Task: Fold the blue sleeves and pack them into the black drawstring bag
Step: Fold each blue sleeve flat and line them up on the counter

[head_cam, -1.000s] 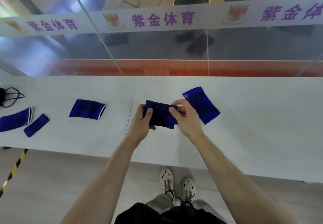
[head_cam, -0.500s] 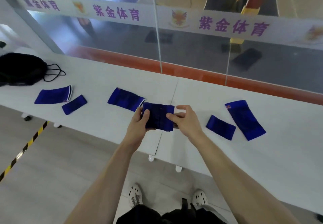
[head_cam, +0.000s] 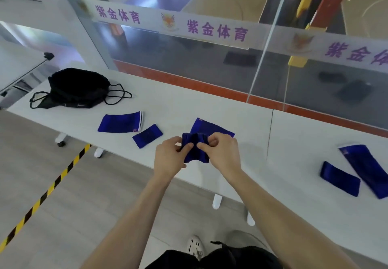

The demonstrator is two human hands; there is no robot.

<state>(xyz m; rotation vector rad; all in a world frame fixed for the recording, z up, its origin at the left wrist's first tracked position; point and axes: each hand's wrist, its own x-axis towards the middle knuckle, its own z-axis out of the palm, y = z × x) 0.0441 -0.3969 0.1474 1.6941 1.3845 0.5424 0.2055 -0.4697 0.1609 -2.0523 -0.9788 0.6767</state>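
Sleeve (head_cam: 196,151) at centre, held just above the surface (head_cam: 231,109) near its front edge | left hand (head_cam: 168,159) and right hand (head_cam: 224,155): fingers pinching it, seemingly mid-fold | bag (head_cam: 77,89) at ten o'clock, well apart | next, likely: finish the fold, carry it to the bag.

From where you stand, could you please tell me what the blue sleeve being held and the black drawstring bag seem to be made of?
The held blue fabric sleeve looks like soft, matte stretch knit: it bunches and creases where the left hand and right hand pinch it. The black drawstring bag seems thin matte cloth, perhaps nylon: it slumps flat, with looping cords.
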